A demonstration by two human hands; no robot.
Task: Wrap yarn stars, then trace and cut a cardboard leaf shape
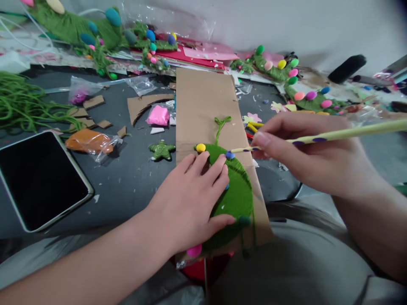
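Left hand [190, 195]; spotted stick [337, 134] crosswise, tip [234, 151] leftward

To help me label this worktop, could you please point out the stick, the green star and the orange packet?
Stick [337, 136]: head view, on its pale shaft.
Green star [162, 150]: head view, on its wrapped middle.
Orange packet [89, 141]: head view, on its orange contents.
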